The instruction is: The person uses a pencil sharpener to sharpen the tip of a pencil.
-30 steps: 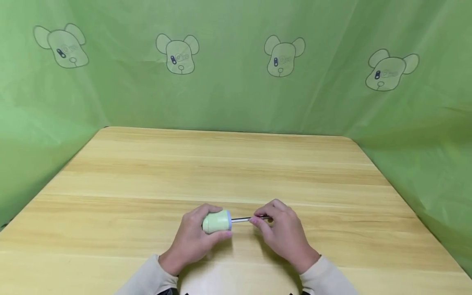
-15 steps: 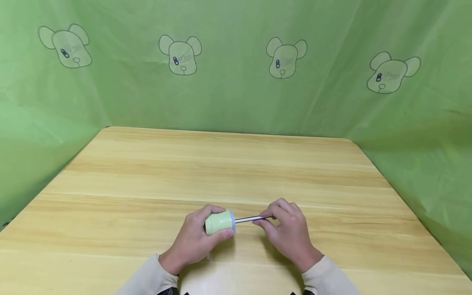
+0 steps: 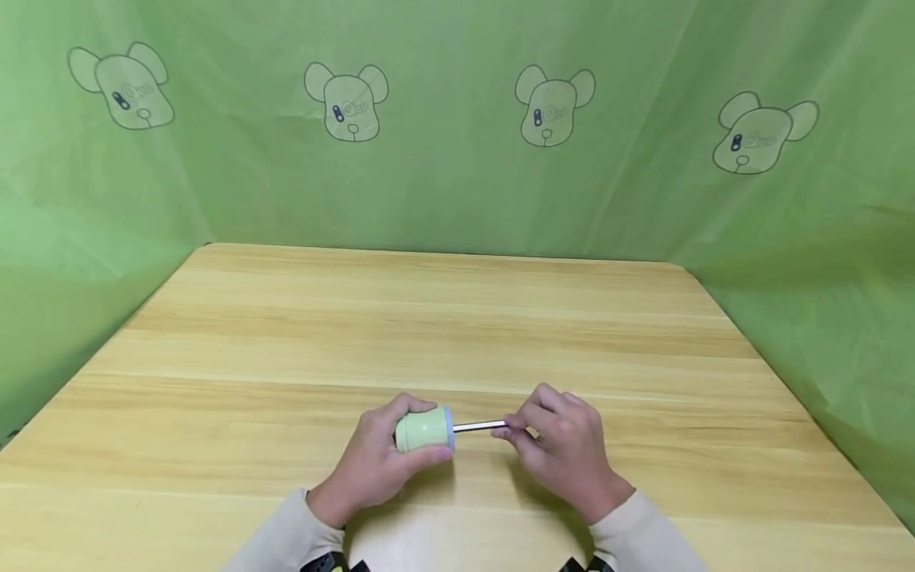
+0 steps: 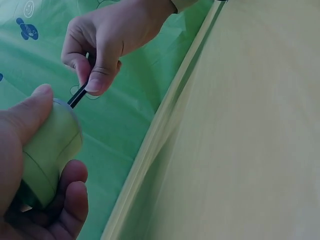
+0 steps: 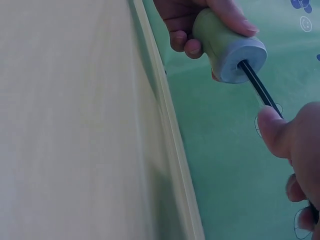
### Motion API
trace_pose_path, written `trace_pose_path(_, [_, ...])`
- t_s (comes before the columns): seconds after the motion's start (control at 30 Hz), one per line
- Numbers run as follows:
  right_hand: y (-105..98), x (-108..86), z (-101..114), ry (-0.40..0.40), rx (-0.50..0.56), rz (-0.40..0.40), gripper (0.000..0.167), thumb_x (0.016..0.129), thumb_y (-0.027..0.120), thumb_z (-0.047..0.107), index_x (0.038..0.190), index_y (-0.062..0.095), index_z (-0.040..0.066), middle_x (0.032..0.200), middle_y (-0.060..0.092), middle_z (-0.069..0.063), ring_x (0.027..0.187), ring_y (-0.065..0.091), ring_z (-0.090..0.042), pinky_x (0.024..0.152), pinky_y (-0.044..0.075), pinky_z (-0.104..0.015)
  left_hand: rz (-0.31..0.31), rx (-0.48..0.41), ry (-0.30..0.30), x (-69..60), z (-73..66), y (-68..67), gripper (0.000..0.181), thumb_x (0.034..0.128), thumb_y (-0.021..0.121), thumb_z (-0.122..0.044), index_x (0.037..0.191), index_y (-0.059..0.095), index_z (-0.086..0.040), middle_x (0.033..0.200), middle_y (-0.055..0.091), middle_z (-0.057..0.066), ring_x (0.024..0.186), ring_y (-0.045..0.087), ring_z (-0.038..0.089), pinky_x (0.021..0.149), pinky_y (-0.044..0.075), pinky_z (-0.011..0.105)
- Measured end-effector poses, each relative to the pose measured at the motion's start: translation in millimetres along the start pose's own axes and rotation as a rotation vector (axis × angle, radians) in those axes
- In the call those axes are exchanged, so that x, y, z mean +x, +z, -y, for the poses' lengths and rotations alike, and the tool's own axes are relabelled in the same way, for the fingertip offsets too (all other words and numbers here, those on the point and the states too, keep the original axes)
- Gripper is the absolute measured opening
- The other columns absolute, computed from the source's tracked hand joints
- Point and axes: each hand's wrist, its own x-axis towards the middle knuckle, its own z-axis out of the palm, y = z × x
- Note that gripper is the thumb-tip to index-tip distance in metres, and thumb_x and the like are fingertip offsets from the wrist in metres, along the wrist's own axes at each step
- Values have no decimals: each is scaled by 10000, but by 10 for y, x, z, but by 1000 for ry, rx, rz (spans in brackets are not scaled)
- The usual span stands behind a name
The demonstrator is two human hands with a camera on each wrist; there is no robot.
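Note:
My left hand grips a pale green, barrel-shaped pencil sharpener, lying sideways with its lavender-blue end toward the right. A dark, light-striped pencil has one end inside the hole of that end face, seen best in the right wrist view, where the sharpener faces the camera. Thumb and fingers of my right hand pinch the pencil some way out from the hole. In the left wrist view the thumb lies along the sharpener. The pencil's tip is hidden inside.
Both hands work above a light wood-grain table, near its front side. A green sheet printed with bear heads hangs behind and around the table. Pale sleeves cover the forearms, and dark bands show at the wrists.
My right hand has shifted slightly right and its fingers have changed their hold on the pencil. More of the pencil shows between the hands than a second ago. The sharpener stays in my left hand.

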Motion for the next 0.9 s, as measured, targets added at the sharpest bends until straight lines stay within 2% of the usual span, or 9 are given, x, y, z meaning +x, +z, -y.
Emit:
trace_pose_path(0.13, [-22,-24,3,34,47,70,306,773,794,365,623,626,156,671,542,87,468,363,28,414,242,-80,9,39,66,3,18,-6,429,793,814,-210,1108,614,2,854,639,59,633,525,78,485,483,255])
trace_pose_path(0.23, [-37,-39,19,65,61,134,265,635,858,245,632,607,161,690,551,100,491,338,61,418,229,-69,6,76,96,0,27,-6,448,765,833,-215,1101,614,-16,916,656,68,653,528,79,503,487,247])
trace_pose_path(0.37, [-47,-42,44,95,61,214,264,652,849,226,648,595,157,699,561,107,508,318,76,419,238,-71,-7,108,118,-6,47,-2,452,725,857,-191,1073,618,-30,1015,675,106,703,552,99,545,495,243])
trace_pose_path(0.53, [-59,-31,67,140,52,291,253,700,829,212,658,585,158,692,544,117,513,338,74,417,271,-85,-7,109,124,-3,53,10,435,717,862,-193,1049,623,-46,1036,677,108,726,555,107,566,492,244])
trace_pose_path(0.6, [-62,-28,68,142,36,288,247,700,829,219,660,593,156,687,542,119,516,346,67,427,294,-102,-4,101,106,-3,36,18,437,718,863,-199,1052,625,-49,1021,677,95,707,545,96,551,491,244])
trace_pose_path(0.7, [-55,-20,63,121,-3,226,230,738,806,290,677,648,133,686,565,104,516,410,19,468,373,-167,-4,81,54,-3,6,27,448,730,857,-215,1074,629,-40,951,667,63,671,538,89,519,492,255])
trace_pose_path(0.8, [-36,-2,62,107,-50,152,364,852,694,448,720,707,109,714,598,70,548,473,-47,531,433,-258,-23,59,-12,2,-15,29,445,748,848,-229,1092,637,-40,868,643,18,633,534,92,490,488,267])
trace_pose_path(0.9, [-22,17,68,124,-56,113,491,910,550,541,765,721,104,764,606,42,577,476,-72,551,420,-270,-43,39,-63,10,-23,25,434,759,839,-233,1098,643,-47,815,624,-9,612,537,99,477,486,275])
